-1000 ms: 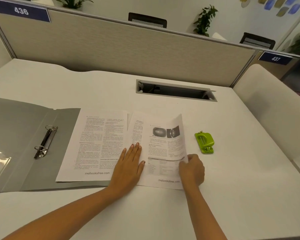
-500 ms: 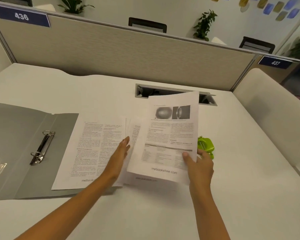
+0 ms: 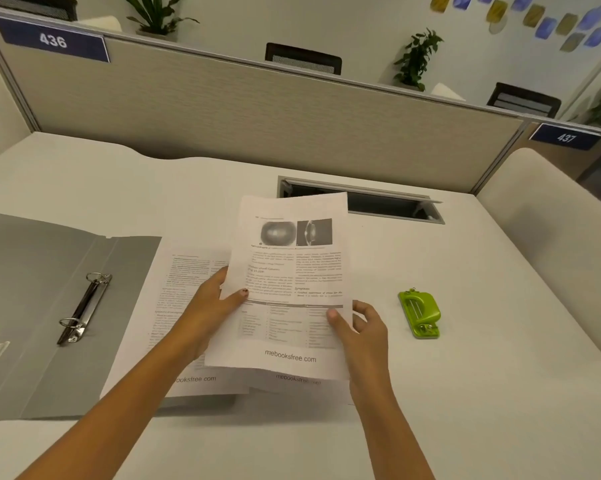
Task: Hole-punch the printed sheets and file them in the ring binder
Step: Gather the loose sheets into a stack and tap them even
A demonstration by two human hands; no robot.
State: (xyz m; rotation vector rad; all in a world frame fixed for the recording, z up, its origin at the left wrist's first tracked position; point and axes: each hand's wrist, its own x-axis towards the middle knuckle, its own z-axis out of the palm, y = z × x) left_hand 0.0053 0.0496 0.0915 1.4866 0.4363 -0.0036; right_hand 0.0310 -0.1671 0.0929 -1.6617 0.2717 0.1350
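both hands, left hand [image 3: 213,308] and right hand [image 3: 361,332], pinched on raised printed sheet [image 3: 292,282]

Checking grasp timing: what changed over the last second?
The top printed sheet with two grey pictures went from flat on the white desk to lifted; left hand joined right hand in gripping it. Grey ring binder, green hole punch, other sheets stayed.

head cam | looks forward-down | near, over desk [image 3: 465,393]
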